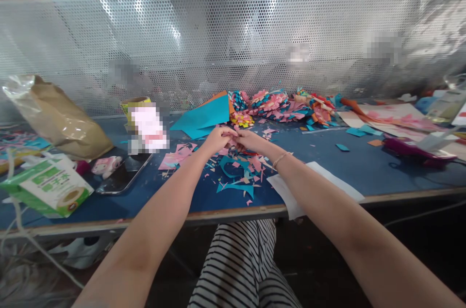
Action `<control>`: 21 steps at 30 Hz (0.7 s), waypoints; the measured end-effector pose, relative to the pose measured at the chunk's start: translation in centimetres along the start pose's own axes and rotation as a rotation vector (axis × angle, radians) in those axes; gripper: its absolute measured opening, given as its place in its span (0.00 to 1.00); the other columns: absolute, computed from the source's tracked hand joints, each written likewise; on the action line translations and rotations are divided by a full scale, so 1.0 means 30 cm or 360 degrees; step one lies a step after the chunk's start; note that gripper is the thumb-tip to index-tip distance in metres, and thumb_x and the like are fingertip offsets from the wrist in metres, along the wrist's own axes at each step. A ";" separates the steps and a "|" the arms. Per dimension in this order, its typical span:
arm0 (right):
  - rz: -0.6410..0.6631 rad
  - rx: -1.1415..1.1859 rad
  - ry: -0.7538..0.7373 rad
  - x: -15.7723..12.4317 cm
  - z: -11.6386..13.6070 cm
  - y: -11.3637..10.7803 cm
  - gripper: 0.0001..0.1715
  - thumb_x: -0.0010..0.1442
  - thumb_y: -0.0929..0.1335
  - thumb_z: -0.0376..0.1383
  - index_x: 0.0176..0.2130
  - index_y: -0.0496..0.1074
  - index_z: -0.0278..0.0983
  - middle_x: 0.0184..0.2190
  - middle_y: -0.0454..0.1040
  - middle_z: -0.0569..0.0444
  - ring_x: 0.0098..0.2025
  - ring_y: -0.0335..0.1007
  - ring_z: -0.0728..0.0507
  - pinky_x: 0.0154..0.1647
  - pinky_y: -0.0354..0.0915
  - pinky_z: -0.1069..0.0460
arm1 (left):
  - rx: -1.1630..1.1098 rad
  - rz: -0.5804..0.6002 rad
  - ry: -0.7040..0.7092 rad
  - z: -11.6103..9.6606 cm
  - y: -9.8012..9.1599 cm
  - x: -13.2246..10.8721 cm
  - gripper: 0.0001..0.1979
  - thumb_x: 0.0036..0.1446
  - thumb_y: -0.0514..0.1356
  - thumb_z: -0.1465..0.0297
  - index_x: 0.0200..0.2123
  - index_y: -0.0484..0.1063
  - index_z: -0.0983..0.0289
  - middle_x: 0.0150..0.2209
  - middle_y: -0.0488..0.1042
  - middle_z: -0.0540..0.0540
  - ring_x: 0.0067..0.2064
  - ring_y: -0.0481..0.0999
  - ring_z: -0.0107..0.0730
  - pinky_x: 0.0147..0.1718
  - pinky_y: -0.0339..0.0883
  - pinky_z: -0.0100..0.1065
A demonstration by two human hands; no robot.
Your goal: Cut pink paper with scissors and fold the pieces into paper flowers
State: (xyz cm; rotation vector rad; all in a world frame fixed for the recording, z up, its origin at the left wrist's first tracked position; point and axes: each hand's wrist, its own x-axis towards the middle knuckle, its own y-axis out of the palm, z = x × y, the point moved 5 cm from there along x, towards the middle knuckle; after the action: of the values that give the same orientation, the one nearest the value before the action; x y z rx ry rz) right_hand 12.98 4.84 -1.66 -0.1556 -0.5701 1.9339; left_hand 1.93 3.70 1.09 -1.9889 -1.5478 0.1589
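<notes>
Over the middle of the blue table, my left hand (pixel 220 138) and my right hand (pixel 249 140) meet with their fingertips together. Both are closed, and whatever is pinched between them is too small or hidden to name. Below and around them lie pink paper scraps (pixel 178 156) and blue paper scraps (pixel 236 188), mixed with tiny cuttings. Just behind my hands is a small yellow paper bundle (pixel 242 119). A blue paper sheet (pixel 204 115) leans over an orange one to the left, and a heap of cut multicoloured paper bunches (pixel 273 104) lies behind on the right.
A perforated metal screen (pixel 233 31) stands along the back. On the left are a brown bag (pixel 65 119), a green-and-white box (pixel 51 186), a dark phone (pixel 125 174) and a tape roll (pixel 135 104). A purple device (pixel 415 150) and paper sheets (pixel 386 114) lie right.
</notes>
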 end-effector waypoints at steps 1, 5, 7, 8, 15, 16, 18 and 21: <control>0.0002 -0.0011 -0.0015 0.001 0.000 0.000 0.06 0.55 0.60 0.31 0.27 0.62 0.35 0.17 0.65 0.59 0.20 0.63 0.53 0.21 0.60 0.59 | 0.0027 0.0005 -0.0001 0.000 0.001 -0.001 0.13 0.49 0.52 0.77 0.35 0.74 0.66 0.32 0.75 0.54 0.23 0.71 0.23 0.26 0.68 0.29; 0.0016 -0.0039 -0.0038 0.000 0.006 0.002 0.04 0.52 0.61 0.30 0.26 0.63 0.34 0.18 0.66 0.58 0.19 0.62 0.53 0.22 0.60 0.59 | 0.0097 0.0049 -0.0024 0.004 0.008 -0.002 0.12 0.50 0.53 0.76 0.36 0.74 0.66 0.28 0.75 0.54 0.22 0.71 0.24 0.24 0.66 0.27; 0.0023 -0.0045 -0.0031 0.000 0.010 0.003 0.04 0.51 0.62 0.29 0.25 0.63 0.34 0.18 0.66 0.59 0.20 0.61 0.53 0.22 0.60 0.59 | 0.0106 0.0069 -0.0037 0.009 0.011 -0.001 0.11 0.51 0.53 0.74 0.36 0.73 0.66 0.27 0.74 0.54 0.23 0.71 0.24 0.23 0.65 0.26; 0.0025 -0.0050 -0.0028 0.000 0.011 0.004 0.04 0.50 0.62 0.29 0.25 0.63 0.34 0.18 0.66 0.58 0.20 0.61 0.54 0.22 0.59 0.59 | 0.0110 0.0074 -0.0040 0.011 0.012 0.000 0.11 0.51 0.53 0.73 0.36 0.73 0.66 0.27 0.75 0.54 0.23 0.72 0.25 0.23 0.65 0.26; 0.0015 -0.0119 -0.0038 -0.001 0.011 0.001 0.05 0.50 0.61 0.28 0.24 0.63 0.34 0.18 0.66 0.58 0.21 0.61 0.53 0.22 0.60 0.59 | 0.0100 0.0113 -0.0030 0.008 0.018 0.000 0.10 0.53 0.53 0.71 0.35 0.72 0.66 0.29 0.75 0.55 0.26 0.73 0.27 0.25 0.67 0.29; 0.0017 -0.0127 -0.0041 -0.001 0.011 0.002 0.05 0.50 0.60 0.28 0.24 0.63 0.34 0.18 0.66 0.58 0.21 0.61 0.53 0.23 0.60 0.59 | 0.0101 0.0110 -0.0027 0.006 0.018 -0.001 0.11 0.53 0.53 0.70 0.35 0.72 0.66 0.29 0.75 0.55 0.25 0.73 0.27 0.25 0.67 0.28; 0.0012 -0.0142 -0.0051 -0.001 0.012 0.001 0.06 0.50 0.60 0.28 0.24 0.63 0.35 0.18 0.66 0.57 0.21 0.61 0.52 0.23 0.60 0.58 | 0.0105 0.0097 -0.0013 0.002 0.016 -0.003 0.11 0.54 0.53 0.69 0.35 0.72 0.66 0.28 0.75 0.55 0.25 0.72 0.27 0.24 0.66 0.28; -0.0005 -0.0156 -0.0055 0.003 0.011 0.000 0.05 0.50 0.60 0.28 0.25 0.62 0.35 0.18 0.66 0.58 0.21 0.61 0.52 0.24 0.60 0.58 | 0.0103 0.0092 0.0011 0.001 0.015 -0.004 0.12 0.54 0.53 0.66 0.34 0.73 0.66 0.28 0.74 0.54 0.24 0.72 0.26 0.23 0.65 0.27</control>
State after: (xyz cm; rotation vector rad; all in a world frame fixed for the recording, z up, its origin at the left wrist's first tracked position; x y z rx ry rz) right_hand 12.83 4.82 -1.37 -0.1836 -0.6886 1.9096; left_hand 2.26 3.54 0.80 -1.9821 -1.4635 0.2224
